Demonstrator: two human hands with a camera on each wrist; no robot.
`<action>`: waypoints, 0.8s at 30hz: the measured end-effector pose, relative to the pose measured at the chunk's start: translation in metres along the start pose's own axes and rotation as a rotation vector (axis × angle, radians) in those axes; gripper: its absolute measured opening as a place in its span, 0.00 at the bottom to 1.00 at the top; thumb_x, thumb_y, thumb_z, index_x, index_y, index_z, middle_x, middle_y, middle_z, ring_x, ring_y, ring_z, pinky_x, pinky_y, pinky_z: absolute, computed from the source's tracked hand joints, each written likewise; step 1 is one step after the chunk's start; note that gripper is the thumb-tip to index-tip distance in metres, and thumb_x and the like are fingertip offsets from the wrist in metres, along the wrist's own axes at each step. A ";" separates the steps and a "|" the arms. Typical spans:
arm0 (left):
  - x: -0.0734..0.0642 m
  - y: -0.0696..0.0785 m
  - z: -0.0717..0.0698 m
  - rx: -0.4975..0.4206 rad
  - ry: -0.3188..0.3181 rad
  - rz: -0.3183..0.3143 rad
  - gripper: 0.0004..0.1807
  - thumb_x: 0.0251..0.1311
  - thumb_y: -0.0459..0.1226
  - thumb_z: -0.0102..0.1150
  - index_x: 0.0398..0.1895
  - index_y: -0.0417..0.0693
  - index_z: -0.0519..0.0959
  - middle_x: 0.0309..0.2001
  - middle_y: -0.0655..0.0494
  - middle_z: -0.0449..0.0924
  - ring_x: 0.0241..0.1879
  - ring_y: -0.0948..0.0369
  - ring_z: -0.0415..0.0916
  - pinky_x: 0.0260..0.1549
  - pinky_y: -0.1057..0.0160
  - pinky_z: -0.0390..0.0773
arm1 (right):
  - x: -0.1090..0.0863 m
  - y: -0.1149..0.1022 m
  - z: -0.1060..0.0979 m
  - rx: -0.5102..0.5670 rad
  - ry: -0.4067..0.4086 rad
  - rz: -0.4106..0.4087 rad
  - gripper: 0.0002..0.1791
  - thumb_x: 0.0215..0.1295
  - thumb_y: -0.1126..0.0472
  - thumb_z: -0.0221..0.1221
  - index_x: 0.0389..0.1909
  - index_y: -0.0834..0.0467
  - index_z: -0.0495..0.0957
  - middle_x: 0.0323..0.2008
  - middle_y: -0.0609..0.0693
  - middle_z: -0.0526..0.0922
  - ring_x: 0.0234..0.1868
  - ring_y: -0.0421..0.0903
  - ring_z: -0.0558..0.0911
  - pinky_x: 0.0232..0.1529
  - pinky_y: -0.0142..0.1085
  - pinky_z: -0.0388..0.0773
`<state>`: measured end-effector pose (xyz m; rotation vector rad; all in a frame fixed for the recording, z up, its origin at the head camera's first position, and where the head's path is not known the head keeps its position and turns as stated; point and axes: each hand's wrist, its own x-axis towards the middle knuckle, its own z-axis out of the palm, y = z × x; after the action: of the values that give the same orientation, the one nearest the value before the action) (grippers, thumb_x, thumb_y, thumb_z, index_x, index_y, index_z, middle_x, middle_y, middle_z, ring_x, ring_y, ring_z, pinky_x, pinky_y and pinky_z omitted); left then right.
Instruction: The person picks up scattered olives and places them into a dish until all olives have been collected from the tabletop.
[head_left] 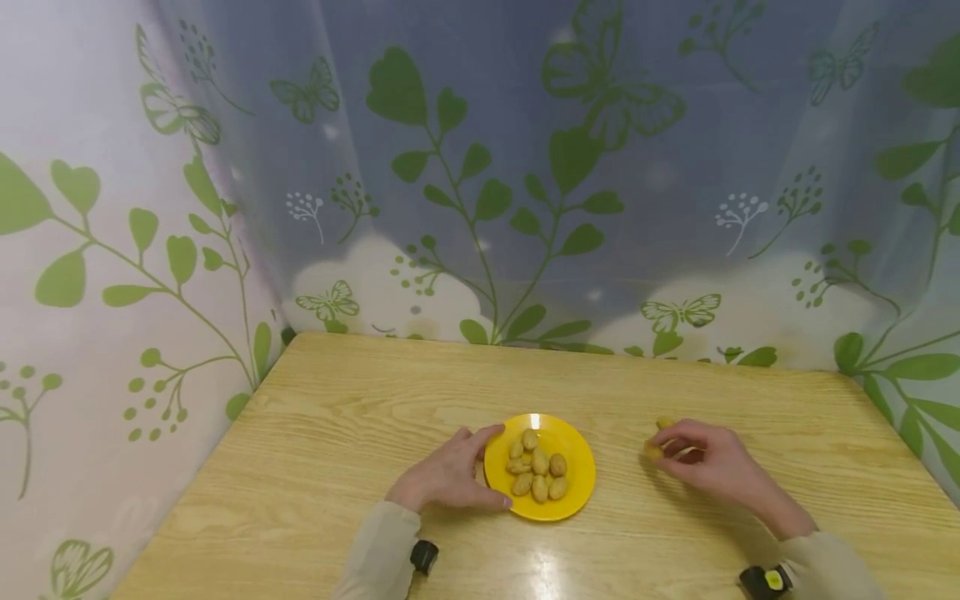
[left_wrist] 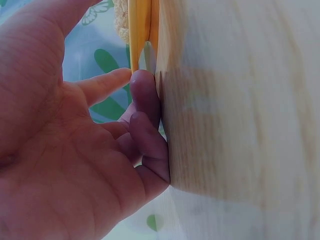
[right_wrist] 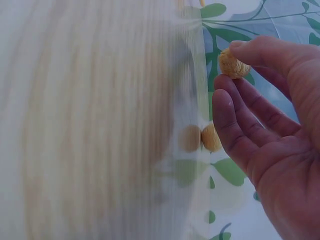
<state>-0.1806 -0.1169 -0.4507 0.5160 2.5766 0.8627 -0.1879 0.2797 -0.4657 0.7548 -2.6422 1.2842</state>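
On the wooden table (head_left: pixel 337 400) a yellow plate (head_left: pixel 577 492) carries several tan, rough-shelled peanuts (head_left: pixel 540 461). My left hand (head_left: pixel 450 475) holds the plate's left edge, index finger and thumb spread along the rim. In the left wrist view the index fingertip touches the rim (left_wrist: pixel 133 45), while the other fingers bend against the tabletop. To the right of the plate my right hand (head_left: pixel 712 457) pinches one peanut (right_wrist: pixel 233 64) between thumb and fingertips, just above the table. Another peanut (right_wrist: pixel 212 138) lies on the table beside that hand, partly hidden by its fingers in the right wrist view.
A cloth with green leaves and butterflies (head_left: pixel 495 200) hangs behind the table's far edge, and a similar pale one (head_left: pixel 150 275) on the left. Dark bands with small devices (head_left: pixel 424 557) sit on both wrists.
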 end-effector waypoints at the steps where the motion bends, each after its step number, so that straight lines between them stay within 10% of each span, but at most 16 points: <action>1: 0.000 0.000 0.000 0.000 0.000 -0.001 0.59 0.46 0.57 0.77 0.81 0.55 0.57 0.51 0.52 0.71 0.44 0.61 0.70 0.46 0.56 0.75 | 0.001 -0.001 0.001 0.002 -0.003 0.002 0.13 0.58 0.71 0.71 0.43 0.57 0.86 0.40 0.55 0.87 0.37 0.31 0.84 0.34 0.31 0.84; 24: -0.001 0.001 -0.001 -0.010 -0.004 0.002 0.59 0.46 0.57 0.77 0.81 0.55 0.57 0.50 0.53 0.71 0.43 0.61 0.69 0.43 0.58 0.74 | 0.022 -0.015 0.027 0.035 -0.059 0.071 0.11 0.60 0.65 0.71 0.44 0.52 0.86 0.43 0.51 0.89 0.38 0.34 0.84 0.38 0.32 0.84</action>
<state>-0.1804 -0.1170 -0.4489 0.5171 2.5675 0.8733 -0.1967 0.2428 -0.4652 0.7211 -2.7233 1.3490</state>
